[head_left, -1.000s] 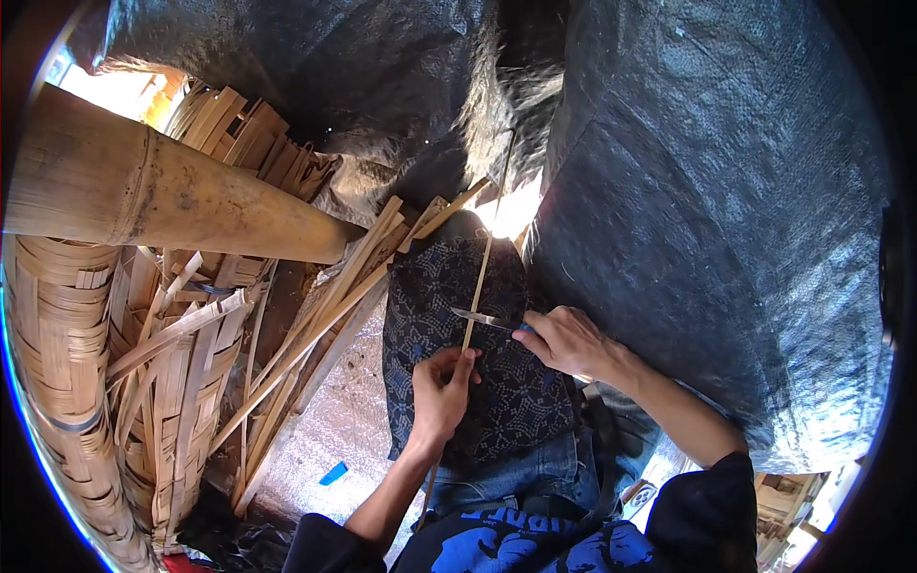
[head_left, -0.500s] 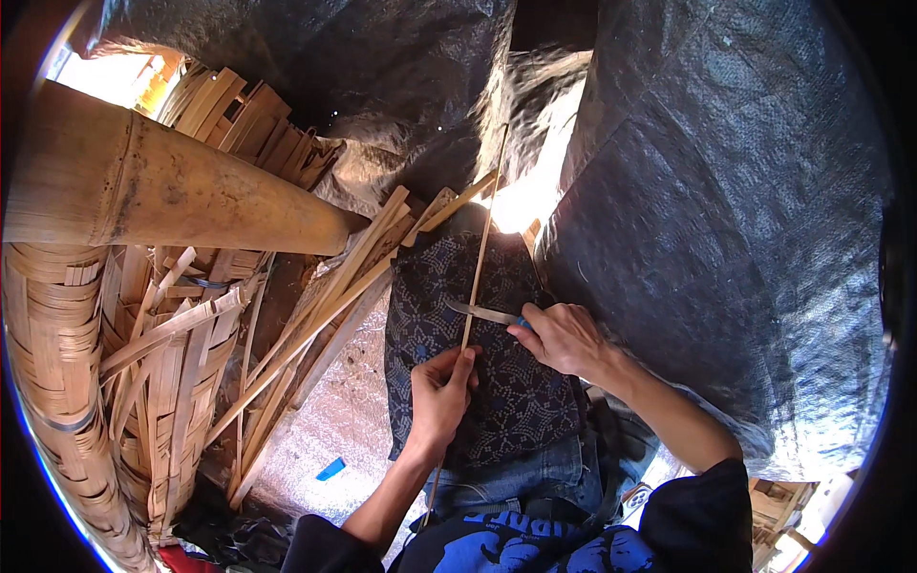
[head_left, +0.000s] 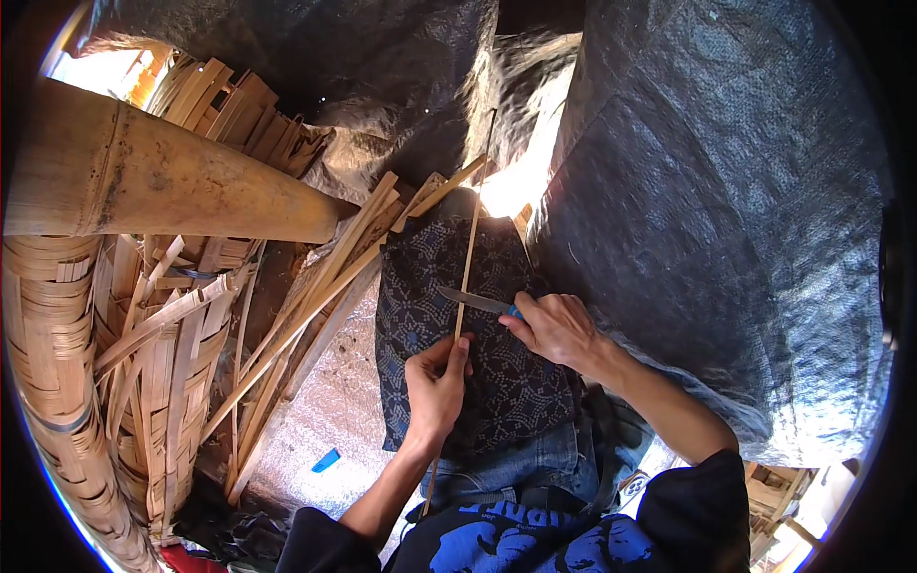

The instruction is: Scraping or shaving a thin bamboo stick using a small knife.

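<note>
Though dark, glossy tarpaulin [head_left: 707, 239] beside cloth [head_left: 516, 392]

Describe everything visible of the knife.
The knife has a slim grey, metal-looking blade and a blue handle mostly hidden in the right hand. It points nearly crosswise above the dark patterned cloth, tip toward the person's left and slightly away. The blade crosses the thin pale strip; whether it touches cannot be told.

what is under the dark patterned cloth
Blue denim shows past the near edge of the patterned cloth. Under the cloth itself, below the knife and left hand, everything is covered and cannot be seen.
</note>
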{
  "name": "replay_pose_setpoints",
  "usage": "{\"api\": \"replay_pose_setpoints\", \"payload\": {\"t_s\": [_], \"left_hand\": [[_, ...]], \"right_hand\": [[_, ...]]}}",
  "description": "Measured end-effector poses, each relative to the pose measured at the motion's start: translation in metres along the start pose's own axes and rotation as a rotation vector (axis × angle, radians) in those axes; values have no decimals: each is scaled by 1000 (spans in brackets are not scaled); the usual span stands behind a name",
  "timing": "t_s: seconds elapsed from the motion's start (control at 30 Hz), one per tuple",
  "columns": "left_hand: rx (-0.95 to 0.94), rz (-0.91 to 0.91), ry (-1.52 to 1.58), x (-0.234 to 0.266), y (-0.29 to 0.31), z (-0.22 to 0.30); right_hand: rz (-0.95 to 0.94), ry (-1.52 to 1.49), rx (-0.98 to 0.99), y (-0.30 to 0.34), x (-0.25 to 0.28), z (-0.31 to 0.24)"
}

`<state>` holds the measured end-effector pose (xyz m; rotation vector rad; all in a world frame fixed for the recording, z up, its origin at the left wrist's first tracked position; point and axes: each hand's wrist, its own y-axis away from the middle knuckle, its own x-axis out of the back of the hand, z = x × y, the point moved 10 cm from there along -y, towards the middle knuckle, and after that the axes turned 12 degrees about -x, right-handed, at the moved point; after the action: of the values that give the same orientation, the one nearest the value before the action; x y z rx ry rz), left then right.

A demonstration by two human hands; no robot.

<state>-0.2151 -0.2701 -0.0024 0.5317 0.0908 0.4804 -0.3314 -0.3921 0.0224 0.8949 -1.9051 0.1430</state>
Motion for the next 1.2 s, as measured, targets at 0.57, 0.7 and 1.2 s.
{"api": "replay_pose_setpoints", "payload": {"t_s": [0.57, 0.7, 1.2], "left_hand": [[201, -148, 118, 7, 38, -5], [203, -181, 165, 6, 34, -4], [72, -325, -48, -18, -9, 13]], "right_hand": [[185, -102, -198, -113, -3, 93], [300, -96, -341, -133, 33, 113], [176, -838, -466, -57, 5, 52]]}}
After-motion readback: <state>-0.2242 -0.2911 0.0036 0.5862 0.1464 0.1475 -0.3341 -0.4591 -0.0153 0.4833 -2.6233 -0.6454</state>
